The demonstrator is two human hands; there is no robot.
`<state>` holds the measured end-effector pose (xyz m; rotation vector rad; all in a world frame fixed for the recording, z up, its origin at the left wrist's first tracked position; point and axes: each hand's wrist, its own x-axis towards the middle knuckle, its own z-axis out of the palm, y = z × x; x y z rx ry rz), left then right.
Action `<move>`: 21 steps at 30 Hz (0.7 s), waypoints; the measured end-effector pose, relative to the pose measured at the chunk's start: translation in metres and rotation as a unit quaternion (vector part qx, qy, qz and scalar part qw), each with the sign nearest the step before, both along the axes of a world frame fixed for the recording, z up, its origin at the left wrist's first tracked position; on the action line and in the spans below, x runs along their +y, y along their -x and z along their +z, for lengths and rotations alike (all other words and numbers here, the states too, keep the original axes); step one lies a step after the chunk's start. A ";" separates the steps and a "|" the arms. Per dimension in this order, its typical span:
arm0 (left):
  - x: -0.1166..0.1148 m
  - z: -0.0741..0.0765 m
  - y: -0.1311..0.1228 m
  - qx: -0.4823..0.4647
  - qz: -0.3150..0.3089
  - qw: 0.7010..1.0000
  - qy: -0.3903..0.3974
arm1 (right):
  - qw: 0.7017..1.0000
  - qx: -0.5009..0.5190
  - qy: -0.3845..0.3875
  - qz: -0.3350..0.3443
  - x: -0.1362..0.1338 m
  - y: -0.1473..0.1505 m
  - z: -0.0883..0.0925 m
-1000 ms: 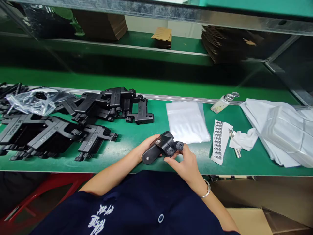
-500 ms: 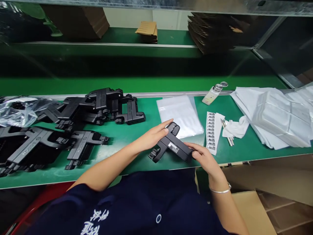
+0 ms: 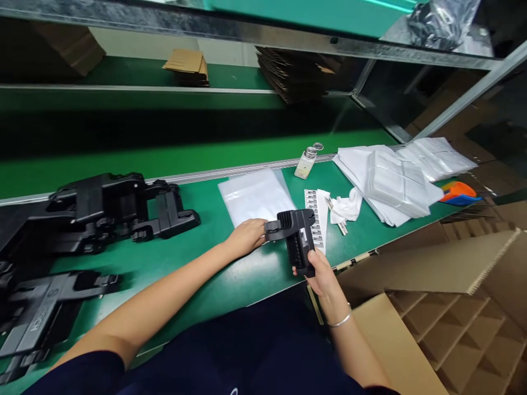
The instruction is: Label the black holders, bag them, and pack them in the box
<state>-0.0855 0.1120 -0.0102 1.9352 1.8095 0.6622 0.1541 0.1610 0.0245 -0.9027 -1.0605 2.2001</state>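
A black plastic bracket [image 3: 303,247] with clamp-like arms and a white label stands nearly upright over the table's front edge. My right hand [image 3: 321,269] is closed round its lower end, thumb on the near face. Beside the bracket's left arm lies my left hand [image 3: 246,237], palm down at the lower edge of a stack of clear plastic bags [image 3: 257,195]. Its fingertips are partly hidden behind the bracket arm, so whether they grip the arm or a bag cannot be made out. Behind the bracket is a sheet of printed labels [image 3: 317,208].
Several similar black brackets [image 3: 90,203] lie at the left. A small bottle [image 3: 306,163] with its lid up stands behind the labels. To the right are a crumpled white cloth [image 3: 346,207], bundled plastic bags [image 3: 395,184] and an orange-and-blue object [image 3: 459,192]. An open cardboard box [image 3: 448,329] sits below.
The bracket has been turned from slanting to nearly upright, now in my right hand. My left hand has come off its upper end towards the bags. The view has swung right.
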 end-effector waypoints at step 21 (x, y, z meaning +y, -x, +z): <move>-0.048 -0.007 -0.047 0.100 -0.208 0.973 0.020 | 0.992 0.000 -0.124 0.005 -0.006 0.002 0.024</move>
